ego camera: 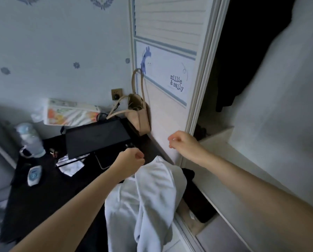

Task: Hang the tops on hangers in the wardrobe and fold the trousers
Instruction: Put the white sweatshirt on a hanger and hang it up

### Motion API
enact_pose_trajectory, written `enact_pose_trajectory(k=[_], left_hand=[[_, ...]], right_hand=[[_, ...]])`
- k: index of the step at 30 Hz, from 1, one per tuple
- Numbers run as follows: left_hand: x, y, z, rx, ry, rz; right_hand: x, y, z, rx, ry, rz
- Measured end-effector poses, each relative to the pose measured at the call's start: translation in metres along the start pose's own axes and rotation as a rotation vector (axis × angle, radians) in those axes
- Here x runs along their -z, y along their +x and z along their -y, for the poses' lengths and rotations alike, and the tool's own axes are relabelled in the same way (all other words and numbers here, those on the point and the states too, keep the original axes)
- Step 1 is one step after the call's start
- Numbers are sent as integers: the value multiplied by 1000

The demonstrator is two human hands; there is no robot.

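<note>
The pale white-blue soft cotton garment (pixel 148 202) hangs draped in the near middle, over the right edge of the dark cluttered worktop (pixel 43 193), just beside the open white wardrobe (pixel 203 73) on the right. Whether it is a top or trousers cannot be told, so find the neck or waistband first, then shake it flat before hanging or folding. Both arms reach forward. The left hand (pixel 132 160), just above the cloth, has its fingers curled into a narrow grip; whether it pinches fabric cannot be told. The right hand (pixel 181 140) hovers with loosely curled fingers, holding nothing, near the wardrobe's door frame.
</note>
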State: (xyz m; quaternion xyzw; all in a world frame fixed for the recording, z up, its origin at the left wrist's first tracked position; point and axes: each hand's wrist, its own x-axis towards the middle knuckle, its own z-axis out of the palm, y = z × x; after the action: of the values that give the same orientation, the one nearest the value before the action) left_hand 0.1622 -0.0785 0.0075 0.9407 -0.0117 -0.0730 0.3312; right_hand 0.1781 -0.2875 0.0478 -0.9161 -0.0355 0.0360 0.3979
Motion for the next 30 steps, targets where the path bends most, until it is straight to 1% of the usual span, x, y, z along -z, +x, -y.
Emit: enact_pose_trajectory(k=[3,5,7,9,11,13,15,17,18,20,21,22,24,25,27,28,30], left_hand=[[-30,-12,39,164,105,99],[-46,-15,57,268,190,131],[-57,-17,67,392,183,132],[-61,-18,71,488,128,76],[-63,-15,75,562,4,-5],[-63,-15,79,600,-175,-127],[-64,-14,81,610,-265,-232],[-64,-12,78,600,-246,-252],[-64,-10,77,596,-234,-259],[-64,-6,76,607,-243,-267],[-63,-4,76,618,-250,-265],[-62,-3,77,629,-248,-252],[-60,-2,77,619,-298,-181],[-60,-2,77,593,-386,-127],[-58,-3,71,549,-555,-2],[-56,-4,67,534,-609,45],[-48,-7,58,492,-741,70]], right_hand=[[-45,-1,-30,-96,-194,182],[-67,3,-49,-136,-274,226],[-80,10,-65,-148,-379,242],[-86,15,-76,-174,-386,249],[-91,20,-88,-173,-380,250],[-93,23,-95,-112,-445,182],[-92,25,-96,-71,-426,108],[-89,25,-91,-82,-275,107],[-86,23,-87,-129,-134,113],[-80,11,-75,-260,245,135],[-73,3,-68,-288,437,126],[-63,-6,-59,-278,618,114],[-31,-23,-37,-184,927,131],[-12,-30,-28,-121,1027,155],[28,-41,-17,-28,1113,177],[47,-45,-15,-17,1114,160],[75,-52,-19,-62,1101,85]])
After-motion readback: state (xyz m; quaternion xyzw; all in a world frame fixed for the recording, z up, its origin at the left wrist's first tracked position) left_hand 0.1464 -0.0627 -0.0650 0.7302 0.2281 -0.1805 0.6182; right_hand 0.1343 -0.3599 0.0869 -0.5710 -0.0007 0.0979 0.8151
